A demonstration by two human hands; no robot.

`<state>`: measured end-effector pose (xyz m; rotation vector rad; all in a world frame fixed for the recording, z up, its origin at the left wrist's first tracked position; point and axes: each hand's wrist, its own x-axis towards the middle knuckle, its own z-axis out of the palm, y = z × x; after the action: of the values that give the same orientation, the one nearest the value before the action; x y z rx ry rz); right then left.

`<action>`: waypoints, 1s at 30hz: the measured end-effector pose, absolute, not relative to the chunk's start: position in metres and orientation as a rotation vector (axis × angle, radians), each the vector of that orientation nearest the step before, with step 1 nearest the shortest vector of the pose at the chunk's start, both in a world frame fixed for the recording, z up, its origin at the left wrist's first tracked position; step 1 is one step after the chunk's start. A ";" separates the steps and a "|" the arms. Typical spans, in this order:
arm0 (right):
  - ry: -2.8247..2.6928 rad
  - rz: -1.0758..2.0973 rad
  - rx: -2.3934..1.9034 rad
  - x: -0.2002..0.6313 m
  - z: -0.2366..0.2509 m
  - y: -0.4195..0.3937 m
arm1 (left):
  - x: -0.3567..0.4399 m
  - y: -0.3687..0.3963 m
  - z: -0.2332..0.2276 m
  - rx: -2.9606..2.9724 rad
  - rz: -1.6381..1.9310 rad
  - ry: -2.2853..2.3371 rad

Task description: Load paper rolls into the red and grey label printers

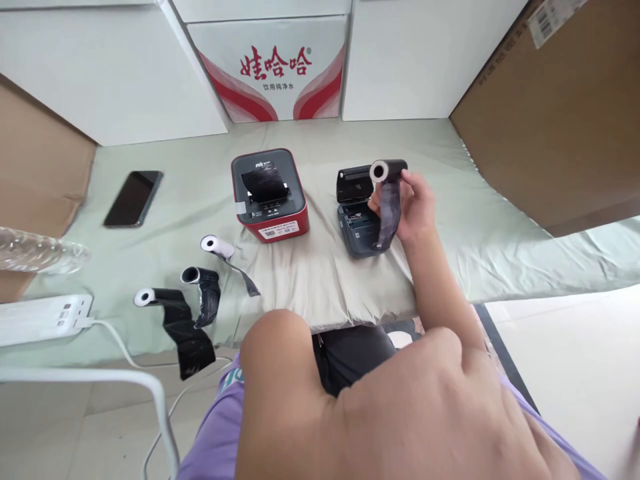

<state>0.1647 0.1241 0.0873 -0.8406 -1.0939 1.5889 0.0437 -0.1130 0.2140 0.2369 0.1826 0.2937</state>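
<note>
My right hand [420,207] is closed on a small roll [391,170] of black paper or film with a white core. Its loose strip [389,213] hangs down in front of my fingers. Below and left of that hand sits a small dark portable printer [359,240] with its lid [354,185] raised; the hanging strip partly covers it. To its left stands a red and black printer [280,200] with a black strip [264,182] sticking out of its top. My left hand is outside the picture.
On the left lie a white roll [220,247], two black rolls [209,297] [175,308], a phone [134,199], a power strip [45,320] and a plastic bottle [43,252]. White boxes [280,100] line the back. A brown carton [560,133] stands right.
</note>
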 end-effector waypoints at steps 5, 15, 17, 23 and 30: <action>-1.126 1.828 -0.746 0.169 0.080 0.129 | 0.047 -0.118 0.230 -0.135 0.671 0.443; -1.113 1.847 -0.782 0.167 0.094 0.125 | 0.039 -0.124 0.216 -0.067 0.783 0.486; -1.038 1.819 -0.818 0.168 0.099 0.125 | 0.035 -0.124 0.203 0.039 0.765 0.619; -0.920 1.666 -0.951 0.182 0.101 0.128 | 0.027 -0.127 0.161 0.166 0.725 0.777; -1.048 1.538 -0.906 0.189 0.094 0.130 | 0.027 -0.141 0.189 0.230 0.732 0.855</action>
<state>0.1894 0.1304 0.0944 -0.9062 -1.0481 1.5375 0.0267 -0.1414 0.1891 0.2296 0.8552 0.7317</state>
